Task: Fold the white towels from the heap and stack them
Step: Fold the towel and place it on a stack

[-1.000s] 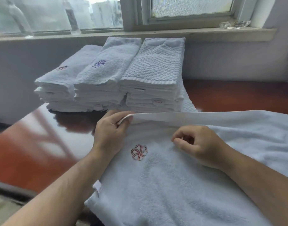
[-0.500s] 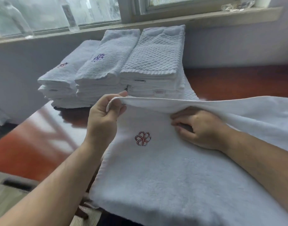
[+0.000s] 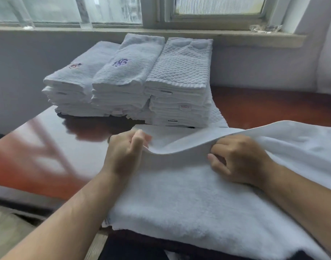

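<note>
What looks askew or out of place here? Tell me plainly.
One waffle towel under the right stack sticks out sideways onto the table, not squared with the towels above. The large towel, gripped by the left hand and right hand, is simply mid-fold.

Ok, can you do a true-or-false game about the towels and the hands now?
1. Both hands hold the big towel. True: the left hand and the right hand each grip the raised edge of the towel.
2. The middle stack has a purple emblem on top. True.
3. There are five stacks of folded towels. False: three stacks stand side by side at the back.
4. The table is green. False: the table is shiny red-brown.
</note>
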A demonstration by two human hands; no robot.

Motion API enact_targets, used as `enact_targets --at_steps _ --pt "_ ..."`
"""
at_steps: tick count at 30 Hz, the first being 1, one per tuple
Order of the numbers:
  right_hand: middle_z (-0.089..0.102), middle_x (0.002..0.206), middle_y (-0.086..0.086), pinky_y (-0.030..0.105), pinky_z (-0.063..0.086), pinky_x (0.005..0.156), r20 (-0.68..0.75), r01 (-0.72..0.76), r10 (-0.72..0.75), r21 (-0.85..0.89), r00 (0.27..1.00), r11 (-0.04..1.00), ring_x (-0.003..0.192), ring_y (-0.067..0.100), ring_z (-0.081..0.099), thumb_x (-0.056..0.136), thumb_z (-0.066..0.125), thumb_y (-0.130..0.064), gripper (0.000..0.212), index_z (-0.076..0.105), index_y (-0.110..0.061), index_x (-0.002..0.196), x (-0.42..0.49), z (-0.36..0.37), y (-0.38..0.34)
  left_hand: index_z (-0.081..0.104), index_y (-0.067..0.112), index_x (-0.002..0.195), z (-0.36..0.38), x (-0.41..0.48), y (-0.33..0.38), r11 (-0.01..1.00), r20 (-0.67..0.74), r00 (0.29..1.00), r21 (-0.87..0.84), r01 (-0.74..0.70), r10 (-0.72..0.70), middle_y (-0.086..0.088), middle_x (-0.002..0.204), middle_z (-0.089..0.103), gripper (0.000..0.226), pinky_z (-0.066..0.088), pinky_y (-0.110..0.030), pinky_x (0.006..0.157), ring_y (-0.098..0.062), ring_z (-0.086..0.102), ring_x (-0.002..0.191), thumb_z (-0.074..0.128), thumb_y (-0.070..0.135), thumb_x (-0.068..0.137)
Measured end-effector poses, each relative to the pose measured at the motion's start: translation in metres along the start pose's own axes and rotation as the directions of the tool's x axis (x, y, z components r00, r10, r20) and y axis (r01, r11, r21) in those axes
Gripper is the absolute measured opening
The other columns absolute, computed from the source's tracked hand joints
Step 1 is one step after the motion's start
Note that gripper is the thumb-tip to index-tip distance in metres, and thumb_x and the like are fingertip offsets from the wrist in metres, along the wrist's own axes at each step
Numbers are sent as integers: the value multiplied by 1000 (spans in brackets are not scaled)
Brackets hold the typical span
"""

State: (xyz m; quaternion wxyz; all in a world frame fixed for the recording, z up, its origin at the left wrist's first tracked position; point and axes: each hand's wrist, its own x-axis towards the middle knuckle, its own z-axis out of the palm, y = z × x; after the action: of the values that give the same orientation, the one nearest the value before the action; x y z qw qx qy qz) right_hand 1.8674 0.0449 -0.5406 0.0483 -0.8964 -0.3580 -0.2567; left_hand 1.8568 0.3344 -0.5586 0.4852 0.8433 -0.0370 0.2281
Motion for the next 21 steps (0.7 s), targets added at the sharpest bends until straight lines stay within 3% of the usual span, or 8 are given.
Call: enact_targets --at_steps 3,5,8,11,12,13,16,21 --pt "41 52 -4 33 41 43 -63 -77 79 40 995 996 45 28 44 89 46 -35 39 43 -19 53 -20 -18 6 67 20 53 3 4 -5 974 64 998 228 5 -20 10 78 75 63 44 -24 80 -9 64 88 26 53 87" --pt "33 50 -8 34 40 45 -64 -209 212 51 975 977 46 26 40 88 41 -41 39 36 -24 54 -33 -27 18 68 17 58 5 8 -6 896 94 996 442 -40 -2 7 87 74 59 39 -32 89 -19 58 100 28 47 89" --pt "30 44 -6 36 36 48 -39 -406 408 60 912 912 46 25 40 87 38 -47 45 34 -20 51 -55 -40 43 65 23 72 6 9 0 762 93 995 643 -81 27 14 108 65 47 19 -33 94 -16 44 114 29 48 89" --pt "33 44 0 41 42 49 -93 -578 581 66 808 814 47 26 44 89 42 -44 50 42 -10 51 -76 -52 61 63 32 81 12 8 18 753 87 979 628 -196 183 11 111 62 36 19 -39 97 -19 45 115 34 52 88" --pt "32 45 2 42 43 50 -123 -626 629 68 767 777 48 28 44 89 41 -42 46 36 -21 48 -83 -53 64 64 31 83 17 10 28 750 103 965 612 -252 240 10 108 63 38 22 -40 96 -19 48 112 35 54 88" --pt "32 46 2 43 43 51 -142 -675 677 68 722 734 50 31 45 88 40 -41 47 39 -15 49 -88 -52 65 65 31 86 25 12 39 745 135 952 595 -301 277 10 105 63 40 24 -40 95 -19 50 109 34 56 88" --pt "40 47 5 37 35 49 -156 -802 794 20 587 597 54 34 46 86 37 -41 48 41 -7 52 -100 -46 76 66 32 101 66 24 80 736 287 909 535 -414 303 9 109 63 48 29 -39 95 -18 51 109 32 62 86" --pt "41 51 8 28 28 46 -258 -886 856 -3 448 463 51 20 40 81 36 -37 41 40 -5 55 -116 -64 114 58 28 119 177 34 139 746 453 833 424 -514 317 4 117 59 42 39 -40 95 -21 51 113 46 58 92"
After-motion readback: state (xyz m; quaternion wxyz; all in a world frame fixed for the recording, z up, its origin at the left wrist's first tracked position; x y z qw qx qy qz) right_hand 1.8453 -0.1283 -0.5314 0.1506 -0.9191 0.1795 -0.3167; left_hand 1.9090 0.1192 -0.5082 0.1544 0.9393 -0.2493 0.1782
